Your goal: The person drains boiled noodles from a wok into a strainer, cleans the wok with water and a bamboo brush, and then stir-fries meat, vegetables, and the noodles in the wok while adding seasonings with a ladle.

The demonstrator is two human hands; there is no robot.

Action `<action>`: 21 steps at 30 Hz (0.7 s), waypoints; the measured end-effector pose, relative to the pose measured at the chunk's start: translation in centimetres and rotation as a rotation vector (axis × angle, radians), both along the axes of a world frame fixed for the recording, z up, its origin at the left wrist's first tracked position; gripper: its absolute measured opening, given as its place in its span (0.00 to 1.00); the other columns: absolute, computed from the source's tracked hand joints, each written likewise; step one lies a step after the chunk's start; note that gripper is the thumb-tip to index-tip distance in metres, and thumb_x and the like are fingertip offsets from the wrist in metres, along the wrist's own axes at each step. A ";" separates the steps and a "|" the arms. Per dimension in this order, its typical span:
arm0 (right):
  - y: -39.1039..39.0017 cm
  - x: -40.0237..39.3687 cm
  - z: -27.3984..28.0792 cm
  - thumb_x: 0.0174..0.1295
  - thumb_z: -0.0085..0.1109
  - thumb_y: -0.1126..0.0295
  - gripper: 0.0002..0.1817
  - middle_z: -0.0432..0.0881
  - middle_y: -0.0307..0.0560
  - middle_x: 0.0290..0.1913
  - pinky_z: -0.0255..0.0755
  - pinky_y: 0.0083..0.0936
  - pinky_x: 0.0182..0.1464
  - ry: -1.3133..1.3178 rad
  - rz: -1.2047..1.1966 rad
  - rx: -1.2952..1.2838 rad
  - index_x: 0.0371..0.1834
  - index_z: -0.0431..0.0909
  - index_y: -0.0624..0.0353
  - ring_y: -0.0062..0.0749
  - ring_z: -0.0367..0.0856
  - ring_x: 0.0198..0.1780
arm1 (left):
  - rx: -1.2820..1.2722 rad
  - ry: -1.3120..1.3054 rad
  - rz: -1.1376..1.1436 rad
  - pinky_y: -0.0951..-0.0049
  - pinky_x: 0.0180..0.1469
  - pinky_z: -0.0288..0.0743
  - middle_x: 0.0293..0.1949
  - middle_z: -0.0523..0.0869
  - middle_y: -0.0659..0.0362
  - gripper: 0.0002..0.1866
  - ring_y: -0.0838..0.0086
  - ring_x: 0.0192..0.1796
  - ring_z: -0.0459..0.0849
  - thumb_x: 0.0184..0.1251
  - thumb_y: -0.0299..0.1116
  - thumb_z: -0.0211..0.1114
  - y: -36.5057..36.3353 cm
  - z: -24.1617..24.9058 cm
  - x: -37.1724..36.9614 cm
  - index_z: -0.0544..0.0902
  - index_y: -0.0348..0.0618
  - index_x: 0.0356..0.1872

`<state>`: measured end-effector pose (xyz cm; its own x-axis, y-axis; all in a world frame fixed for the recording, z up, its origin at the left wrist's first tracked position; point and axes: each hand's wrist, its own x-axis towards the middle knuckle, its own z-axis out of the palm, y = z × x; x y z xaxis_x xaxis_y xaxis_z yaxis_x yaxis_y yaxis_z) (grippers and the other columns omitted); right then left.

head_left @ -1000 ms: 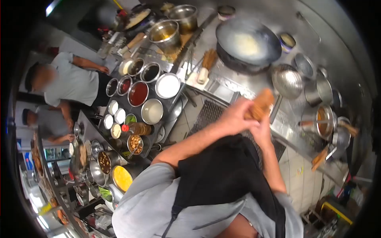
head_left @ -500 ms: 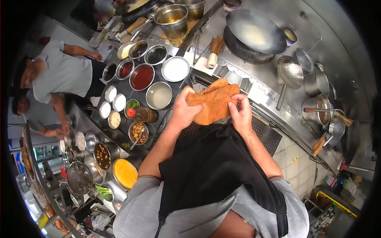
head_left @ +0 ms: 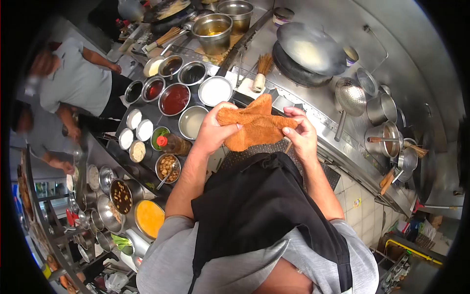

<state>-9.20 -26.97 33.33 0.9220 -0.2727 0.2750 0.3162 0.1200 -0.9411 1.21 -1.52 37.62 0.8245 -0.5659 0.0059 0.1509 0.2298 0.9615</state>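
An orange-brown cloth [head_left: 255,131] hangs crumpled and folded between my hands, in front of my black apron. My left hand [head_left: 213,129] grips its left side, with the thumb lying on top and the other fingers partly hidden behind it. At the right edge, my right hand [head_left: 302,133] pinches the cloth between thumb and fingers. Just beyond the cloth lies the stove counter's front edge, with a bamboo brush [head_left: 262,72] on it. Left of my left hand stand a bowl of cloudy liquid [head_left: 191,123] and a red-capped bottle [head_left: 175,145].
A steaming wok [head_left: 311,49] sits on the stove, with a perforated ladle [head_left: 350,97] to its right. Sauce bowls [head_left: 174,99] crowd the left counter. A tub of yellow liquid [head_left: 150,219] is nearer me. Two people [head_left: 78,78] stand at far left.
The cloth has been refolded, with a fold now running across it and a corner pointing up. My left hand has shifted slightly left. At far left, one person's arm has moved lower.
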 end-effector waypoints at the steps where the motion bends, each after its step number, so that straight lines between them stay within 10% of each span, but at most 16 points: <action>1: -0.3 0.0 1.4 0.58 0.76 0.74 0.13 0.72 0.55 0.72 0.67 0.38 0.71 -0.021 0.068 -0.043 0.44 0.83 0.60 0.40 0.69 0.73 | -0.046 0.015 -0.006 0.73 0.57 0.77 0.46 0.83 0.63 0.19 0.81 0.51 0.81 0.60 0.16 0.69 0.3 0.2 0.2 0.78 0.40 0.52; 6: -0.5 2.0 5.6 0.57 0.78 0.60 0.18 0.68 0.65 0.76 0.56 0.50 0.79 -0.028 0.406 0.099 0.44 0.84 0.59 0.55 0.65 0.78 | -0.163 0.008 -0.205 0.74 0.58 0.74 0.47 0.82 0.63 0.19 0.80 0.52 0.81 0.58 0.18 0.69 1.6 1.9 0.7 0.79 0.39 0.51; 11: 0.8 2.3 4.4 0.66 0.73 0.66 0.17 0.82 0.37 0.48 0.75 0.25 0.57 0.107 0.506 0.285 0.51 0.78 0.61 0.20 0.80 0.48 | -0.207 0.012 -0.237 0.73 0.59 0.74 0.49 0.82 0.61 0.21 0.78 0.53 0.81 0.57 0.19 0.70 1.6 2.2 1.2 0.78 0.39 0.53; 17: 1.6 2.4 6.9 0.71 0.67 0.70 0.12 0.81 0.36 0.48 0.74 0.23 0.56 0.076 0.215 0.060 0.50 0.76 0.61 0.19 0.78 0.50 | -0.243 -0.162 -0.138 0.61 0.74 0.65 0.63 0.78 0.52 0.26 0.64 0.70 0.75 0.57 0.15 0.67 0.9 3.1 0.9 0.75 0.42 0.59; 21: 0.4 2.4 8.9 0.72 0.66 0.70 0.12 0.80 0.37 0.47 0.73 0.23 0.56 0.038 0.191 -0.188 0.51 0.75 0.61 0.19 0.77 0.50 | 0.085 -0.736 -0.107 0.62 0.72 0.66 0.64 0.78 0.52 0.18 0.60 0.69 0.76 0.58 0.23 0.75 0.4 3.5 1.5 0.81 0.41 0.49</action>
